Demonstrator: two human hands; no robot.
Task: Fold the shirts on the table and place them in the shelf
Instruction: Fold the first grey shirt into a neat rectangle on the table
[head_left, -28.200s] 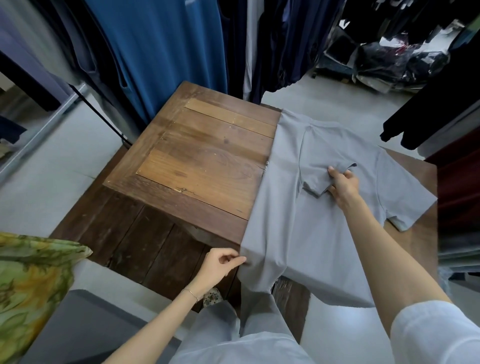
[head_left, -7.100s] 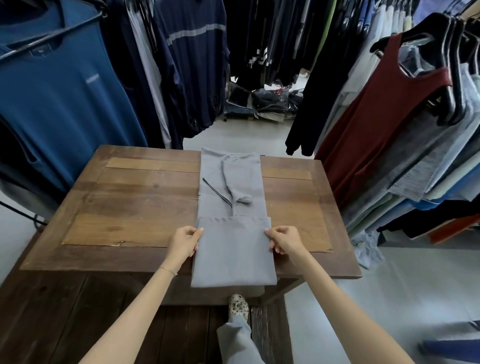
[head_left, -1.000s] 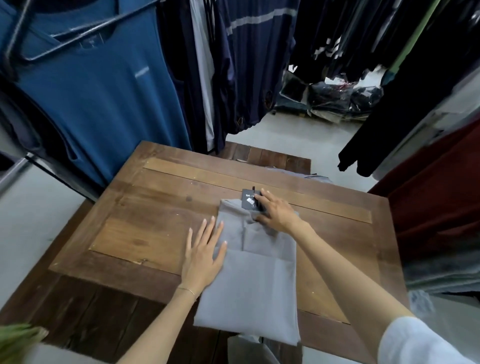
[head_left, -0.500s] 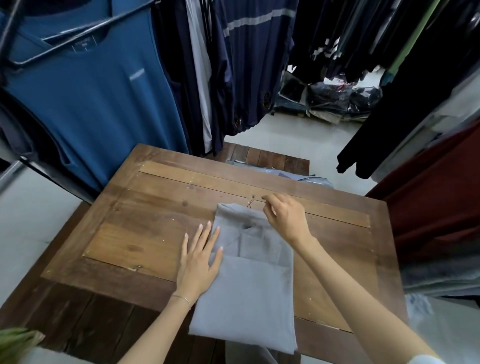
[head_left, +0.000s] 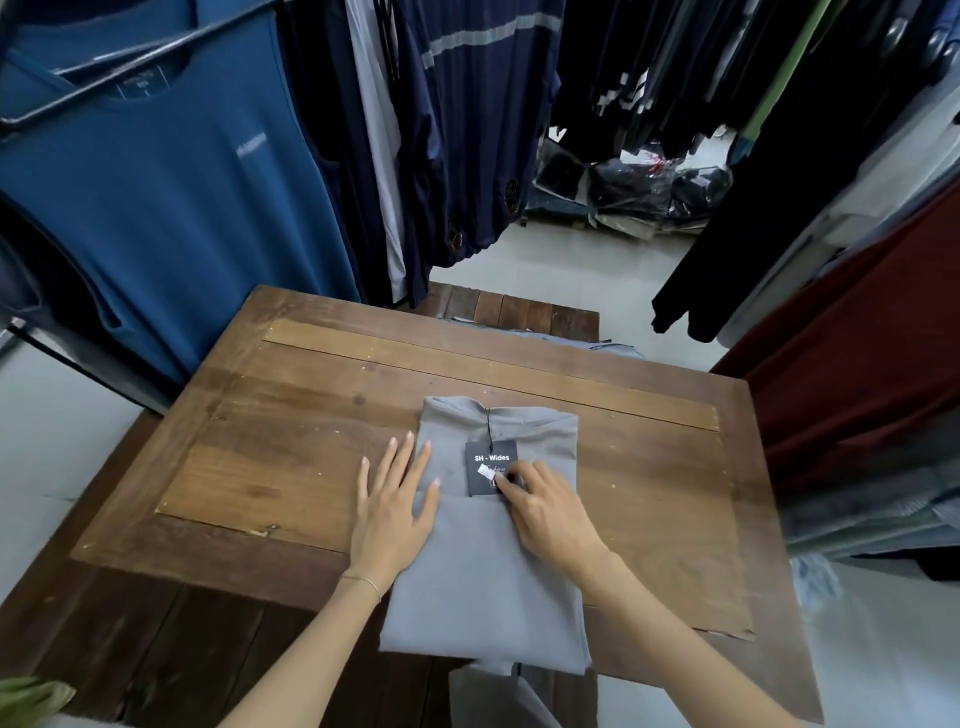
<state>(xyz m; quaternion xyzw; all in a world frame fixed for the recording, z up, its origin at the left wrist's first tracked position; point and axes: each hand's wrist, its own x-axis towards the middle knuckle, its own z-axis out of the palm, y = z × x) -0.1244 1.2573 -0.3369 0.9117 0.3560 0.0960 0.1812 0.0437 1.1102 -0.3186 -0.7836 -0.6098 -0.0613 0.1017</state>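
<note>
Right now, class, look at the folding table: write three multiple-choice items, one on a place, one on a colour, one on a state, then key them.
1. Where does the black hang tag lie?
A. On the folded grey shirt
B. On the bare wooden table
C. On the floor

2. What colour is the shirt hanging far left?
A. Red
B. Blue
C. Green

3. How is the left hand?
A. Clenched in a fist
B. Lifted in the air
C. Flat, fingers straight

Key: 1 A, the tag rests near the collar, under the right hand; 2 B, the blue shirt; 3 C, it presses the shirt's left edge.
</note>
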